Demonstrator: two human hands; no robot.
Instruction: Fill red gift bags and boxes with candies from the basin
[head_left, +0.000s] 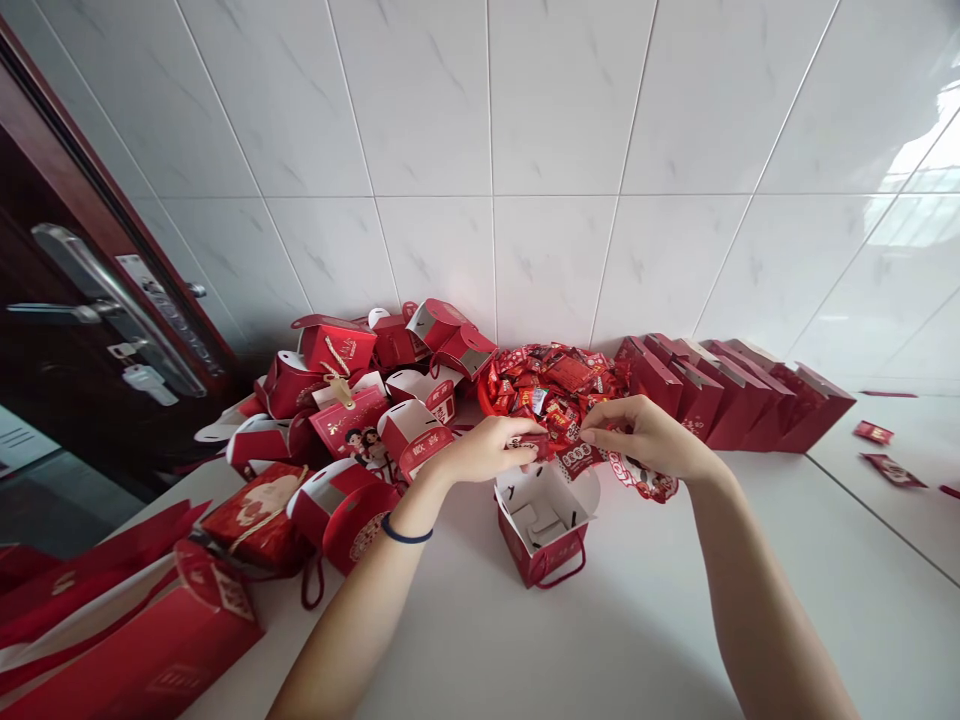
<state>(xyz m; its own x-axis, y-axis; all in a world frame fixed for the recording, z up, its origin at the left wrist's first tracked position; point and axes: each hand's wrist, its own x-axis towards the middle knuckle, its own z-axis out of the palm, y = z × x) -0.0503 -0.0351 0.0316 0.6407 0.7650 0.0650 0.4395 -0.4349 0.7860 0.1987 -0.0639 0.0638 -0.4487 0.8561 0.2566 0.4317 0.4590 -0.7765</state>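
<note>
My left hand (491, 448) is closed around a small red candy packet (531, 447), partly hidden by the fingers. With thumb and index finger pinched, my right hand (641, 432) is at the upper edge of another red candy packet (579, 459) with white lettering. Below both hands stands an open red gift box (544, 553) with a white inside, its flaps up and a dark red cord handle hanging at the front. A red-and-white packet (641, 478) lies under my right hand. Behind my hands, a red basket (489, 393) is heaped with wrapped candies (566, 372).
Several red gift boxes (352, 345) crowd the left of the white table (615, 620). A large red bag (150, 640) lies front left. Folded red boxes (739, 400) lean in a row at right. Loose packets (892, 470) lie far right. A tiled wall (555, 250) rises behind.
</note>
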